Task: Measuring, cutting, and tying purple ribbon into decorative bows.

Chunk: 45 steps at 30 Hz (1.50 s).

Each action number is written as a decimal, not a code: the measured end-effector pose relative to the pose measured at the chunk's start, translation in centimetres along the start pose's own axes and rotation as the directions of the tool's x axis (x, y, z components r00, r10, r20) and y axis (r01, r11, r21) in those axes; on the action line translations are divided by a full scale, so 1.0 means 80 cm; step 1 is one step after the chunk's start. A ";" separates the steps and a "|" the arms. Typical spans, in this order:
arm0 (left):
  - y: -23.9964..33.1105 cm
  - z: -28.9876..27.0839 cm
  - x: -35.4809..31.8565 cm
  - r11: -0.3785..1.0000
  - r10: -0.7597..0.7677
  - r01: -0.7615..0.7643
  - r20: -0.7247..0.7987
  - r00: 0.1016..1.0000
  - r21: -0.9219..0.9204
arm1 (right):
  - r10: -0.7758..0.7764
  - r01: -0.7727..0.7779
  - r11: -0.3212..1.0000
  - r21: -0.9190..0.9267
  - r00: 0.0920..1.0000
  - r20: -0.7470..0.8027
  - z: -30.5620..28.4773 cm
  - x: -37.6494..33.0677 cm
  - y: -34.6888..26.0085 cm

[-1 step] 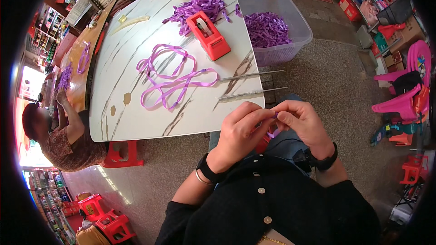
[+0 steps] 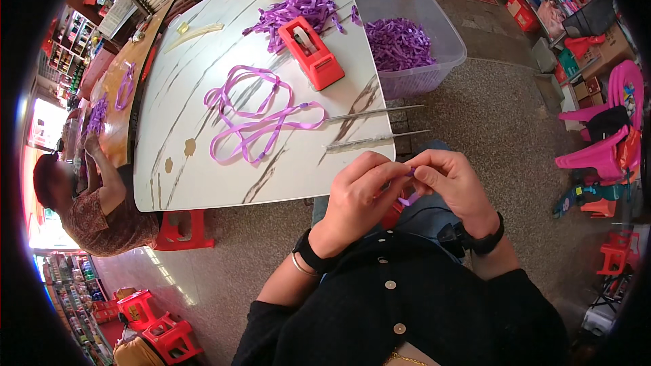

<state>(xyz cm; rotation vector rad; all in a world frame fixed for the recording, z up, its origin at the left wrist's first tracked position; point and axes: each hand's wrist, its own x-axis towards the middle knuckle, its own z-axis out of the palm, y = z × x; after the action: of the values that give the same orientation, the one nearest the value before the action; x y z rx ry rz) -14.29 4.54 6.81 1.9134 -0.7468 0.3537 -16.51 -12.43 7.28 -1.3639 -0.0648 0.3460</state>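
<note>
Close in front of my body, just off the table's near right corner, my left hand (image 2: 363,193) and my right hand (image 2: 451,179) meet at the fingertips. Both pinch a small piece of purple ribbon (image 2: 409,200); most of it is hidden by my fingers. Long looped lavender ribbons (image 2: 247,145) with darker purple bands lie on the white marbled table (image 2: 176,101), left of my hands. Two thin metal rods (image 2: 376,112) jut past the table's right edge, just beyond my fingers. A red tape dispenser (image 2: 322,67) stands farther back, in front of a heap of purple ribbons (image 2: 298,10).
A clear plastic bin (image 2: 451,44) of purple ribbon pieces stands against the table's right side. At the far left another person (image 2: 102,210) handles purple ribbons at a wooden table (image 2: 125,94). Red stools (image 2: 180,230) and pink chairs (image 2: 597,152) stand around.
</note>
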 end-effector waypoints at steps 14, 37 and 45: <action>-0.003 -0.005 0.001 0.912 -0.257 0.274 0.094 0.962 -0.304 | -0.081 0.075 0.991 -0.115 0.996 -0.046 0.002 0.000 -0.006; -0.021 -0.012 -0.003 0.067 -0.319 0.888 0.833 0.452 -0.456 | -0.660 0.657 0.211 -0.724 0.642 0.390 -0.006 0.010 -0.023; -0.023 -0.011 -0.001 0.174 -0.425 0.917 0.812 0.400 -0.360 | -0.646 0.703 0.093 -0.705 0.581 0.494 -0.010 0.011 -0.021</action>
<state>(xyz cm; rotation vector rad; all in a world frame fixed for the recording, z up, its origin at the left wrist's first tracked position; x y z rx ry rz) -13.12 5.86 5.86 1.1877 -0.1191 -1.0983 -15.11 -13.20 8.57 -2.1558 -1.0723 -0.5958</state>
